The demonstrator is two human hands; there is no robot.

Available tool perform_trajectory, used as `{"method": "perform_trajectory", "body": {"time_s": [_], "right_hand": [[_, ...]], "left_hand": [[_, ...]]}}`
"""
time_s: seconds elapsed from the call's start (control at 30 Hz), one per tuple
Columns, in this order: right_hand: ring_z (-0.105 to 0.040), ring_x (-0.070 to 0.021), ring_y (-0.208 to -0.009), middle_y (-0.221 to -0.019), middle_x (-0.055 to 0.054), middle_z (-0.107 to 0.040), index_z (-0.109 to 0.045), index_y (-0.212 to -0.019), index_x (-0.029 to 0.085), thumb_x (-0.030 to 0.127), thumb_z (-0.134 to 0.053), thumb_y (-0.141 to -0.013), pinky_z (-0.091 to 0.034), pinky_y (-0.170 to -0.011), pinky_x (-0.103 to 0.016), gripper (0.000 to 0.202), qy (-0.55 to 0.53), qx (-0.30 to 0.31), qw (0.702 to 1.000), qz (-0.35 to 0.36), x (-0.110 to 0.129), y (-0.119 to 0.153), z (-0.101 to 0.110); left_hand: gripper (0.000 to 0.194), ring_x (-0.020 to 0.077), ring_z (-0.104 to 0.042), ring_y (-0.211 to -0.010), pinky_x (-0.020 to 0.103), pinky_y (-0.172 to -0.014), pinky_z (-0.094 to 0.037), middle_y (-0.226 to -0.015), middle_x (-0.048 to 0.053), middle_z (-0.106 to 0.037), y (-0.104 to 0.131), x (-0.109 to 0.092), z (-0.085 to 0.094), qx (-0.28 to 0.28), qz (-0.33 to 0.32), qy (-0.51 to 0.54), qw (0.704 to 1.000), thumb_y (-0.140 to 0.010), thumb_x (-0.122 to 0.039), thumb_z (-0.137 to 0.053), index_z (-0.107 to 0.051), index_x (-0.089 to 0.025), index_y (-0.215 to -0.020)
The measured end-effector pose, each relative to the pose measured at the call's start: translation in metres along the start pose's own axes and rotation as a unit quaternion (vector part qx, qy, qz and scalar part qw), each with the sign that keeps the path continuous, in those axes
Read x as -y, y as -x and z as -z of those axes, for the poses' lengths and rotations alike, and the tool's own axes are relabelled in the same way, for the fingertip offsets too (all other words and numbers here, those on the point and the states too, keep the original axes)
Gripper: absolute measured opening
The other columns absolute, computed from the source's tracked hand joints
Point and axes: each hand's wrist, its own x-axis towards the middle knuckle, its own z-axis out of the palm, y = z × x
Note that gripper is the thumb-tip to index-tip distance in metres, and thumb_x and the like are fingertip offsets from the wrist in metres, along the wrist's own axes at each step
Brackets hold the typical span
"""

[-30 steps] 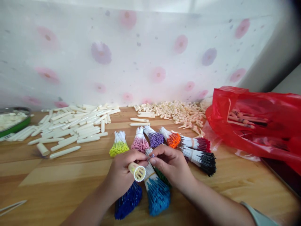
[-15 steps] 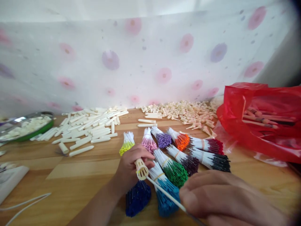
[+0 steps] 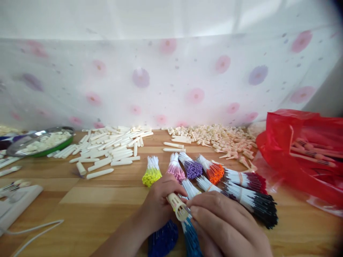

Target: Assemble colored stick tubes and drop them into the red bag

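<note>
My left hand [image 3: 160,200] grips a cream slotted tube [image 3: 178,207], its open end facing me. Beside that end, my right hand [image 3: 227,221] has its thumb and finger pinched together; what they hold is mostly hidden. Around and beneath my hands lie bundles of white sticks with coloured tips: yellow [image 3: 151,172], pink [image 3: 175,167], purple [image 3: 191,165], orange [image 3: 211,169], dark red [image 3: 248,180], black [image 3: 257,205], dark blue [image 3: 164,239] and light blue [image 3: 190,237]. The green bundle is hidden behind my right hand.
Cream tubes [image 3: 112,146] are heaped at the back left, near a green-sided tray [image 3: 50,151]. Small cream pieces [image 3: 214,137] lie at the back. A red bag [image 3: 284,160] stands right. A white device [image 3: 24,205] and cable [image 3: 40,233] are at the left edge.
My right hand has moved left and up to the tube's open end, and the white rod that stretched from it is no longer visible. The whole view has shifted slightly.
</note>
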Motion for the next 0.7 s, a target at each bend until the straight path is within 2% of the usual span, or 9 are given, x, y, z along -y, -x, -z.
{"method": "perform_trajectory", "body": {"time_s": [0.13, 0.23, 0.37, 0.5, 0.7], "right_hand": [[-0.061, -0.0159, -0.065, -0.075, -0.009, -0.065, -0.063, -0.089, 0.015, 0.003, -0.054, -0.079, -0.052, -0.055, -0.025, 0.018, 0.009, -0.013, 0.999, -0.030, -0.011, 0.001, -0.008], [-0.058, -0.0168, -0.067, -0.078, -0.010, -0.061, -0.064, -0.094, 0.014, 0.004, -0.055, -0.079, -0.050, -0.055, -0.028, 0.020, 0.029, -0.017, 0.999, -0.040, -0.016, 0.006, -0.009], [-0.054, -0.0146, -0.066, -0.077, -0.007, -0.055, -0.064, -0.094, 0.015, 0.004, -0.059, -0.077, -0.047, -0.054, -0.026, 0.020, 0.032, -0.034, 0.998, -0.046, -0.020, 0.012, -0.008], [-0.054, -0.0136, -0.068, -0.078, -0.005, -0.057, -0.062, -0.085, 0.016, 0.005, -0.059, -0.079, -0.048, -0.059, -0.026, 0.014, 0.027, -0.034, 0.996, -0.075, -0.025, 0.012, -0.013], [-0.057, -0.0126, -0.070, -0.077, -0.003, -0.057, -0.061, -0.079, 0.017, 0.009, -0.056, -0.082, -0.047, -0.063, -0.023, 0.010, -0.037, -0.019, 0.984, -0.173, -0.031, 0.012, -0.021]], "left_hand": [[0.008, 0.0153, -0.054, -0.073, 0.025, -0.066, -0.040, -0.075, 0.001, -0.056, 0.002, -0.001, 0.003, 0.017, 0.038, -0.033, 0.999, -0.080, -0.026, -0.063, -0.064, -0.018, -0.078], [0.026, 0.0190, -0.053, -0.084, 0.029, -0.075, -0.041, -0.089, 0.003, -0.057, 0.003, -0.003, 0.008, 0.037, 0.048, -0.049, 0.997, -0.081, -0.042, -0.062, -0.062, -0.020, -0.094], [0.047, 0.0227, -0.051, -0.095, 0.033, -0.083, -0.041, -0.098, 0.007, -0.054, 0.002, -0.007, 0.014, 0.057, 0.032, -0.070, 0.995, -0.082, -0.060, -0.046, -0.057, -0.021, -0.106], [0.046, 0.0232, -0.050, -0.094, 0.034, -0.082, -0.042, -0.098, 0.008, -0.053, 0.001, -0.007, 0.013, 0.054, 0.014, -0.125, 0.991, -0.086, -0.058, -0.040, -0.057, -0.019, -0.103], [0.035, 0.0229, -0.049, -0.083, 0.035, -0.073, -0.040, -0.087, 0.007, -0.051, 0.003, -0.001, 0.008, -0.007, -0.014, -0.268, 0.963, -0.090, -0.048, -0.040, -0.058, -0.018, -0.089]]}}
